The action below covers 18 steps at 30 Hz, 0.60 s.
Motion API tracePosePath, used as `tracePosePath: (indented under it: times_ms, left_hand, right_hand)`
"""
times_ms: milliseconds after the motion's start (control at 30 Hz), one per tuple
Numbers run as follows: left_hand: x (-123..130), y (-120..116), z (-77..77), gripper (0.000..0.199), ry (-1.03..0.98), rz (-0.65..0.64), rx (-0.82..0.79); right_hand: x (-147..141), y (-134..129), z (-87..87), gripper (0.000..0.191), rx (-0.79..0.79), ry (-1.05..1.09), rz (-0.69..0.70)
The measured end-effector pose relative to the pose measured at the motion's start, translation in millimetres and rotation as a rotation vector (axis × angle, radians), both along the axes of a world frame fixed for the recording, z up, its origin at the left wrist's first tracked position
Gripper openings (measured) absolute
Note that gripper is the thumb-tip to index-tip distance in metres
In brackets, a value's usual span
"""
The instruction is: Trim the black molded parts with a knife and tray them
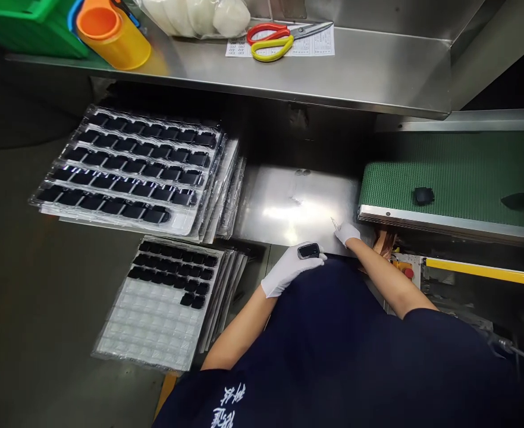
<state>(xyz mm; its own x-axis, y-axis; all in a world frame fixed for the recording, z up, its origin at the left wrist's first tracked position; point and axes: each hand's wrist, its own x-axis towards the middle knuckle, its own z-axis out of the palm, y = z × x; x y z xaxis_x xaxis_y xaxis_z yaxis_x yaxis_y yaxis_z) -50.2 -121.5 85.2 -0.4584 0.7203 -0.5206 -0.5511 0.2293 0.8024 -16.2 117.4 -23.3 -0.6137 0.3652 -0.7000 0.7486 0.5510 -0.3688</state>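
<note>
My left hand (287,268), in a white glove, holds a small black part (308,251) with rounded corners and a pale rim, close in front of my body. My right hand (348,233), also gloved in white, is closed on a thin pointed metal tool (334,223); its exact kind is too small to make out. Both hands are at the near edge of a shiny metal plate (279,202), with the right one beside the conveyor's end. The fingertips of my right hand are partly hidden.
Stacked clear trays (182,221) of black parts stand at left. A lower stack (150,321) has a partly filled top tray. On the green conveyor belt (467,166) lie two black parts. Scissors (273,44) and an orange-yellow cup (125,47) sit on the metal shelf (377,77).
</note>
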Motion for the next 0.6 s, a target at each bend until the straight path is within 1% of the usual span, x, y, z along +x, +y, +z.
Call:
tracePosePath:
  times_ms: [100, 200, 300, 367, 433, 467, 500, 567, 600]
  left_hand:
    - [0.3, -8.2, 12.2, 0.038, -0.144, 0.079, 0.101]
    - [0.7, -13.8, 27.3, 0.030, -0.190, 0.119, 0.161]
    - [0.7, -18.4, 46.0, 0.026, -0.221, 0.133, 0.161]
    - [0.6, -21.0, 59.4, 0.027, -0.256, 0.112, 0.134]
    - [0.1, -22.8, 72.4, 0.028, -0.286, 0.065, 0.102]
    - [-0.4, -23.3, 78.5, 0.028, -0.298, 0.033, 0.092]
    - [-1.0, -23.4, 84.5, 0.029, -0.312, 0.001, 0.089]
    - [-2.7, -22.4, 95.4, 0.031, -0.342, -0.059, 0.101]
    - [-3.5, -21.3, 100.3, 0.032, -0.359, -0.084, 0.109]
  right_hand:
    - [9.2, -13.3, 7.9, 0.034, -0.050, -0.010, 0.042]
    - [9.4, -20.9, 19.3, 0.030, -0.120, 0.024, 0.101]
    - [1.9, -18.2, 33.6, 0.029, -0.207, 0.074, 0.163]
    - [-0.9, -11.2, 51.4, 0.026, -0.273, 0.107, 0.185]
    - [1.2, -2.0, 81.3, 0.024, -0.338, 0.181, 0.233]
    - [3.7, 2.4, 101.0, 0.026, -0.365, 0.251, 0.288]
    - [6.6, 6.1, 123.0, 0.029, -0.358, 0.335, 0.374]
    - [11.9, 10.5, 169.4, 0.035, -0.247, 0.513, 0.553]
    - [13.8, 10.9, 191.3, 0.038, -0.210, 0.554, 0.656]
